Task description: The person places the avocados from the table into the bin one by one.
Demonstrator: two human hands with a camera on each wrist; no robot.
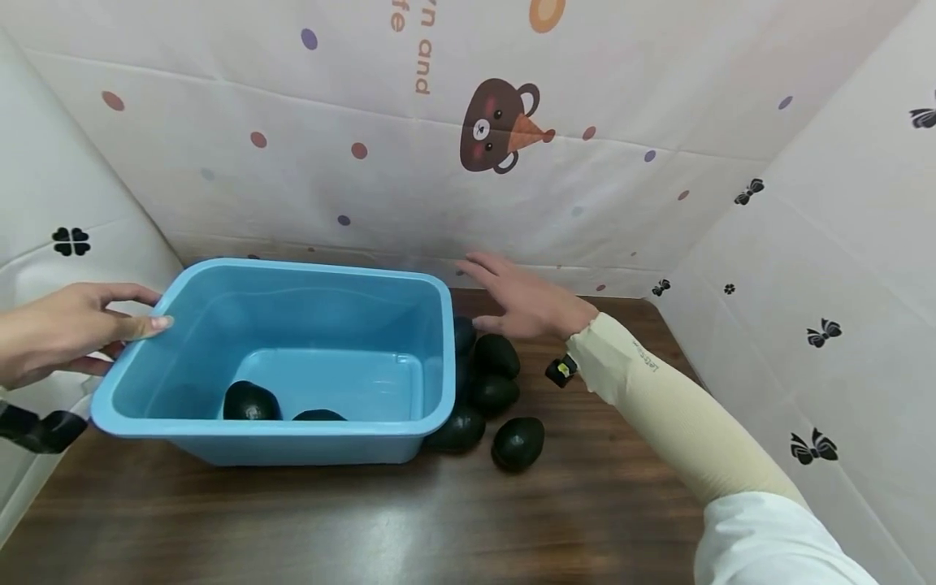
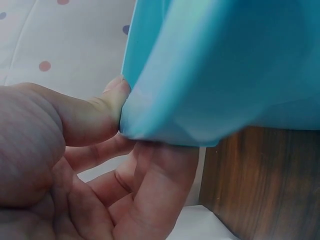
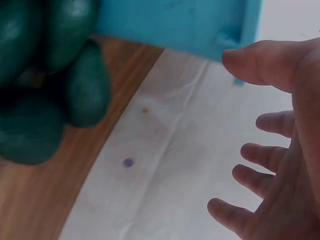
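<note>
A light blue plastic tub [image 1: 314,427] stands on the wooden table, slightly tilted up at its left end. My left hand [image 1: 80,329] pinches the rim at that end, thumb on top and fingers beneath, as the left wrist view also shows around the tub's rim [image 2: 165,100]. Inside the tub lie two dark green avocados [image 1: 251,401], one mostly hidden by the front wall. My right hand [image 1: 530,301] hovers past the tub's right end with spread fingers and holds nothing. Below it several avocados [image 1: 496,396] are heaped against the tub; they also appear in the right wrist view [image 3: 87,85].
A printed white sheet [image 1: 409,187] with dots and a bear covers the back wall. White side walls [image 1: 819,268] close in the left and right. The dark wood tabletop [image 1: 351,520] stretches in front of the tub. One avocado [image 1: 517,444] lies nearest the front.
</note>
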